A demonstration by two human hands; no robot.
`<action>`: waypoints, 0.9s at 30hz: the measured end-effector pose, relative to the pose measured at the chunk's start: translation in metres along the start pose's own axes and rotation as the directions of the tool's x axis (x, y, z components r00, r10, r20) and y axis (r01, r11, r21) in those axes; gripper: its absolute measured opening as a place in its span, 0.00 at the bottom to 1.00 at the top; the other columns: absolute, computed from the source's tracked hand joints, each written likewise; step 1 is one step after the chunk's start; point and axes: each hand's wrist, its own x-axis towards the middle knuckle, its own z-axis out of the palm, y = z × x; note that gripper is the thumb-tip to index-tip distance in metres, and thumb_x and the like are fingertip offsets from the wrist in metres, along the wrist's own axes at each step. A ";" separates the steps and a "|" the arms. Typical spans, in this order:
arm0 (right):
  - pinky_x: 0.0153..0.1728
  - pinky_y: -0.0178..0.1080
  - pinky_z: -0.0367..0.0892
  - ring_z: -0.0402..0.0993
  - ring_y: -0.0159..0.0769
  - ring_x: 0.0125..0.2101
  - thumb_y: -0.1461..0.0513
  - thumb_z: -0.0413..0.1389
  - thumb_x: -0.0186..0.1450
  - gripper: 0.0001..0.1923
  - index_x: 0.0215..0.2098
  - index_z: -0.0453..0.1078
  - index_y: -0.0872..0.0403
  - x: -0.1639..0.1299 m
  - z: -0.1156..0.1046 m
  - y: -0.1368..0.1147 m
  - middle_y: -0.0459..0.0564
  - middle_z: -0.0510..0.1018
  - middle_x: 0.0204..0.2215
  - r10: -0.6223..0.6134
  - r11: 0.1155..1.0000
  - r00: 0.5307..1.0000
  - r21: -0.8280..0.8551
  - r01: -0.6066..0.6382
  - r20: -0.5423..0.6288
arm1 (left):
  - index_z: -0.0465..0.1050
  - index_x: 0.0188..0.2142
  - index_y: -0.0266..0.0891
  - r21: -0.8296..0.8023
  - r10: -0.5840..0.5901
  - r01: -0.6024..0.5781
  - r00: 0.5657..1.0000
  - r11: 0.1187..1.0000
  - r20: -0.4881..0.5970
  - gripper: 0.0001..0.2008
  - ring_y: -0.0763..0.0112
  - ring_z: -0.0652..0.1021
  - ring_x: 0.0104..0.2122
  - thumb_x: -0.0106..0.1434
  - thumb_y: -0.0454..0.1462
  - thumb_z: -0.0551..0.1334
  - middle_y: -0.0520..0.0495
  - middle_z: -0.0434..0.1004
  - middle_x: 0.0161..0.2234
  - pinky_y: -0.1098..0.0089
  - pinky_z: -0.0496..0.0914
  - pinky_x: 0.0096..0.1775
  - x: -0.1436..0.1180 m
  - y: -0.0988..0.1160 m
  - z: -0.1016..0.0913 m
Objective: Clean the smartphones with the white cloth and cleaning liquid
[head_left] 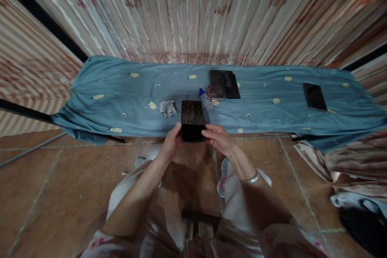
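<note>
Between my two hands is a black tablet-like device (pixel 192 119) with a glossy screen, held upright over the near edge of the cloth-covered table. My left hand (pixel 173 141) grips its lower left side, thumb along the edge. On the lower right side, my right hand (pixel 220 139) grips it with the thumb on the front. Just past the device, to the left, lies a crumpled grey cloth (pixel 168 108). A small clear bottle with a blue cap (pixel 207 102) lies to its right, close behind the screen.
A blue patterned cloth (pixel 136 92) covers the long table. Dark flat items (pixel 232 85), partly blurred out, lie at the back. Another black device (pixel 315 96) rests at the right. Curtains (pixel 187 20) hang behind; a dark object (pixel 363 225) sits on the floor at lower right.
</note>
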 end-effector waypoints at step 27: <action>0.30 0.34 0.64 0.71 0.30 0.26 0.52 0.70 0.48 0.18 0.31 0.75 0.53 0.000 -0.014 -0.001 0.42 0.79 0.25 -0.061 0.988 0.997 -0.147 0.055 -0.037 | 0.82 0.29 0.37 0.299 0.052 -0.072 0.996 0.952 0.075 0.12 0.74 0.73 0.26 0.44 0.40 0.74 0.50 0.79 0.27 0.73 0.70 0.30 -0.008 0.001 -0.006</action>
